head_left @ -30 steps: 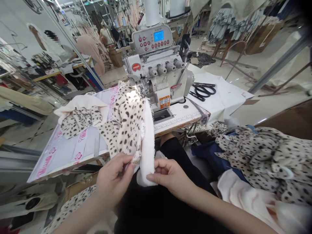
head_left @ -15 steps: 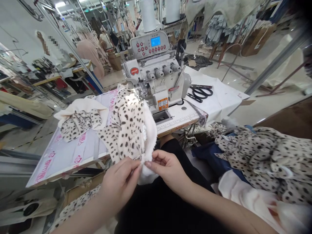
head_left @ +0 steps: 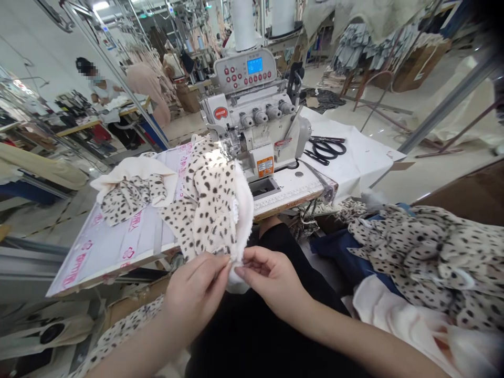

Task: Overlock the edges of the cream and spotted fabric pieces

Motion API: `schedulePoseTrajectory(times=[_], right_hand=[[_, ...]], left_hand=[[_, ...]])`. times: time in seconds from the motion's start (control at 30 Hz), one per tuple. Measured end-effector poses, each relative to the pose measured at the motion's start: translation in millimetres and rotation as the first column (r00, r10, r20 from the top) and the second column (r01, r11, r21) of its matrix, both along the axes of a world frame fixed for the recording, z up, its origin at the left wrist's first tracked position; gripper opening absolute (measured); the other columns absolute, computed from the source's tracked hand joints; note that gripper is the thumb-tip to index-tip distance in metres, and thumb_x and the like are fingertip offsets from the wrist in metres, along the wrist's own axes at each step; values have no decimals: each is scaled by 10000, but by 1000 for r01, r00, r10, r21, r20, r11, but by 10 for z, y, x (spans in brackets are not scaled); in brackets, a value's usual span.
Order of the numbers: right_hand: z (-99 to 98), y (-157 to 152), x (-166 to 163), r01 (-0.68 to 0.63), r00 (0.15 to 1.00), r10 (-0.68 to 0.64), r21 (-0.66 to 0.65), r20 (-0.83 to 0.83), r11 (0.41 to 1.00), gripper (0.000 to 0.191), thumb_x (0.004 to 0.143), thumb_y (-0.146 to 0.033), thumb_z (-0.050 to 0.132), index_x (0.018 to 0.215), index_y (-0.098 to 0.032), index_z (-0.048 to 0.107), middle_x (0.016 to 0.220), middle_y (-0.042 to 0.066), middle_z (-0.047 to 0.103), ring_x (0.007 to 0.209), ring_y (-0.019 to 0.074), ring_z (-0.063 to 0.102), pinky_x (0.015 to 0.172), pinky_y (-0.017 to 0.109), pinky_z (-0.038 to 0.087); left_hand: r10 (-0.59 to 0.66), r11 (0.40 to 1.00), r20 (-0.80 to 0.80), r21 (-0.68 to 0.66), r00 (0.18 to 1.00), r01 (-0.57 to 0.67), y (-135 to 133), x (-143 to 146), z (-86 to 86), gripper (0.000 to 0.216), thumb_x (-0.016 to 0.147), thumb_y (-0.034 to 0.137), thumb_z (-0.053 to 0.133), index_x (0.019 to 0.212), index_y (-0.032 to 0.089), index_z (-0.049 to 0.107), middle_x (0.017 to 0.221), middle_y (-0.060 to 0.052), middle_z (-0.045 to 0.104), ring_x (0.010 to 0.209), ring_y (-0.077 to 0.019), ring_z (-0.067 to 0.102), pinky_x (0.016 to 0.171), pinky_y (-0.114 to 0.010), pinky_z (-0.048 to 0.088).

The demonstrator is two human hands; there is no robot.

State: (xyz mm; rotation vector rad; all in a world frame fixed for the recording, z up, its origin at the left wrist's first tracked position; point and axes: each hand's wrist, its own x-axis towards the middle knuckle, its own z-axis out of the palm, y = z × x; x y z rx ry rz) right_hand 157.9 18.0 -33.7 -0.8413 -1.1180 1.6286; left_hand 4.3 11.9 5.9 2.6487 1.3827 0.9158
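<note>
A cream fabric piece with black spots [head_left: 212, 210] runs from the needle area of the overlock sewing machine [head_left: 255, 115] down toward my lap. Its white fluffy layer [head_left: 244, 210] lies along the right edge. My left hand [head_left: 199, 286] pinches the lower end of the spotted cloth between thumb and fingers. Close beside it, my right hand [head_left: 271, 273] pinches the same edge where the white layer meets the spots. The fingertips of both hands almost touch. The upper end of the fabric reaches under the lit presser foot area.
Black scissors [head_left: 325, 149] lie right of the machine. Another spotted and cream piece [head_left: 132, 191] rests on the table [head_left: 114, 252] at left. Spotted fabric [head_left: 429, 252] is heaped at right. A co-worker [head_left: 100, 86] sits at a far table.
Both hands keep their pinch on the fabric edge and have barely shifted. The view has moved slightly. The far co-worker has changed posture.
</note>
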Motion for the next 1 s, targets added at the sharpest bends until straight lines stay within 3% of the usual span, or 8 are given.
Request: schedulePoseTrajectory(times=[0.3,0.5,0.63,0.77,0.83,0.9,0.97,1.0], right_hand=[[-2,37,1,-4,998,2,-36,-56,999,88,697,-218,633,758,-156,635,725,6,630,691,132,576,695,250,460],[1,57,5,-21,995,14,-71,-96,997,81,665,-209,666,695,-161,609,669,-17,604,664,123,574,678,238,462],[87,8,71,-125,971,93,-141,-219,982,136,674,-208,658,800,-162,634,742,0,636,735,131,600,785,277,462],[134,-61,163,-246,936,198,-137,-291,960,239,755,-186,564,985,-173,628,901,41,648,887,151,591,884,318,421],[129,-72,210,-277,934,243,-100,-263,956,268,800,-191,504,1046,-184,609,954,50,638,932,158,581,899,329,416],[116,-44,265,-253,962,250,-10,-113,967,266,830,-213,474,1061,-185,602,939,55,637,910,165,589,861,331,448],[104,32,321,-118,985,87,213,150,970,268,832,-210,483,1077,-183,588,945,68,624,887,170,587,813,325,476],[100,87,345,-54,962,-53,377,268,925,281,827,-186,483,1092,-183,576,985,81,606,895,172,577,804,323,481]], left_hand=[[15,999,19,-45,1000,-14,-13,-5,26,111,807,95,498,863,152,575,674,6,561,605,-64,527,587,-165,421],[-48,995,-69,85,996,54,0,31,-55,116,804,84,504,907,119,545,697,-31,564,631,-97,535,602,-202,446],[-50,995,-93,86,994,58,8,18,-128,158,800,87,521,956,111,528,723,-48,559,664,-116,530,619,-228,450],[-48,999,-80,-15,996,47,23,16,-148,79,814,107,502,882,145,515,692,-15,531,625,-102,504,595,-222,419],[-42,998,-72,-57,997,38,32,22,-140,55,819,112,485,837,159,508,678,0,525,605,-95,494,576,-214,400],[-31,997,-50,-71,998,28,43,29,-124,58,817,115,481,824,166,509,664,12,518,590,-87,488,561,-206,383],[-26,997,-28,-74,999,24,59,35,-101,69,811,110,485,829,169,515,643,22,503,572,-78,477,552,-197,370],[-26,997,-19,-67,999,24,68,36,-86,78,807,105,486,836,169,519,638,24,500,566,-74,473,552,-193,368]])
